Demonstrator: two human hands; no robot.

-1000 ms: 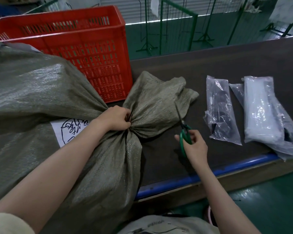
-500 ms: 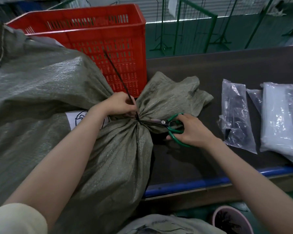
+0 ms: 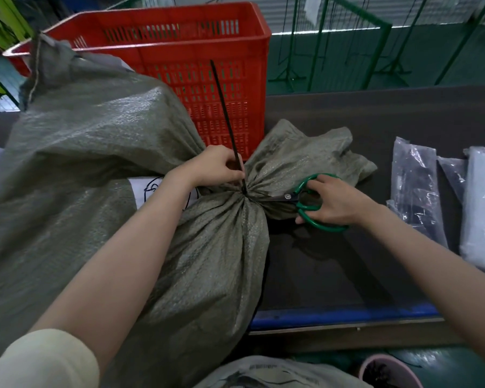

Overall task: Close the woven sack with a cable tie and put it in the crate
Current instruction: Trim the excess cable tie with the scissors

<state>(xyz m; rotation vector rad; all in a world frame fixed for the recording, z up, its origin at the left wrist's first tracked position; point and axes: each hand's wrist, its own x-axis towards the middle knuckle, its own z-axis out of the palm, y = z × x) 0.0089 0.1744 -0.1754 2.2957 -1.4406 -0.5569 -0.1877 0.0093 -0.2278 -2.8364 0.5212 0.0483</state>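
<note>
A big grey-green woven sack point(image 3: 95, 163) lies on the dark table, its neck gathered tight near the middle. A black cable tie point(image 3: 225, 107) circles the neck, and its long tail sticks up in front of the red crate point(image 3: 163, 40). My left hand point(image 3: 216, 166) pinches the tail just above the neck. My right hand point(image 3: 333, 200) holds green-handled scissors point(image 3: 308, 203), whose blades point left and reach the tie at the neck. The sack's loose mouth point(image 3: 305, 152) fans out to the right of the tie.
The red crate stands behind the sack at the back of the table. Clear plastic bags point(image 3: 415, 189) with dark and white contents lie at the right. A blue rail point(image 3: 342, 315) edges the table's front. Green metal racks point(image 3: 347, 46) stand on the floor beyond.
My right hand carried the scissors from the table front to the sack's neck and turned the blades leftward to the tie. My left hand now holds the tie's tail upright.
</note>
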